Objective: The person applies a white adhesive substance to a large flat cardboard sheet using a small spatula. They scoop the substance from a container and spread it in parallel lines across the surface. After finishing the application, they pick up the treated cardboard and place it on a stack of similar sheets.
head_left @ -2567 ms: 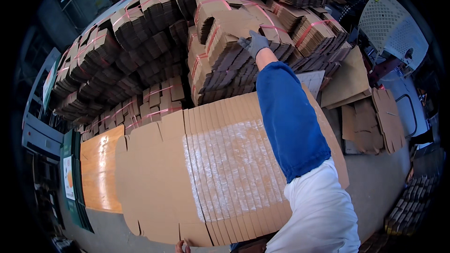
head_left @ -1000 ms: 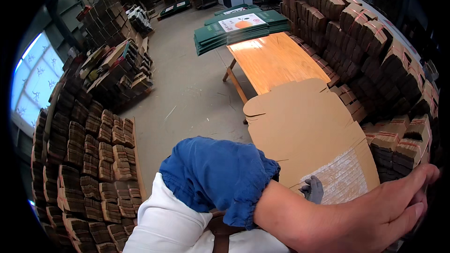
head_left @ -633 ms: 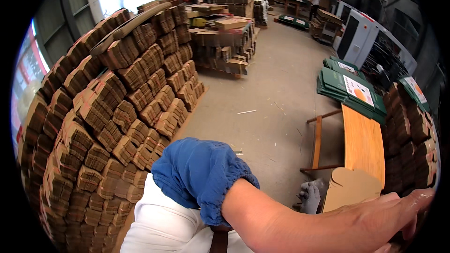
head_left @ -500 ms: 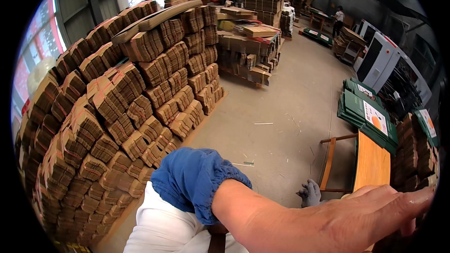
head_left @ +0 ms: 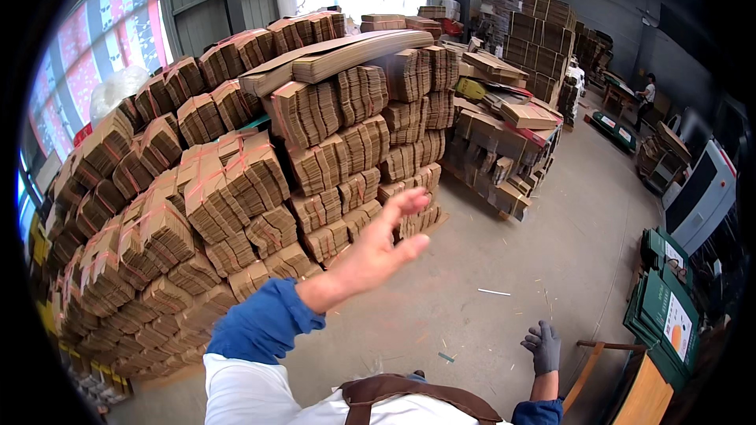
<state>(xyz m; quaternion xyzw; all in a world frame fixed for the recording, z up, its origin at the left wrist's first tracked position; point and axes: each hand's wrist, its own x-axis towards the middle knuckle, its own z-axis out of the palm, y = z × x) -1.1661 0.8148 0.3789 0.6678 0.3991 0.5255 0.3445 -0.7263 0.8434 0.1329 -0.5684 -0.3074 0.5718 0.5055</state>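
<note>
My left hand [head_left: 382,244], bare below a blue oversleeve [head_left: 264,323], reaches forward in the air with its thumb and fingers apart and nothing in them. Behind it, strapped bundles of flat brown cardboard [head_left: 327,165] rise in a high stack; I see no clear contact with them. Lower right, my right hand [head_left: 542,346] wears a grey glove. Its fingers are loosely spread and hold nothing, over the floor beside a wooden table [head_left: 644,393].
Long cardboard sheets [head_left: 362,55] lie atop the stack. A pallet of mixed cardboard [head_left: 504,138] stands beyond. Green printed boards [head_left: 661,319] lie at right, near a grey-white machine [head_left: 703,197]. Scraps [head_left: 494,292] litter the floor. Another person [head_left: 647,98] is far off.
My view has turned left. My left hand has swung away from the right side, near the table, toward the cardboard stack. The gloved right hand stays low at the right.
</note>
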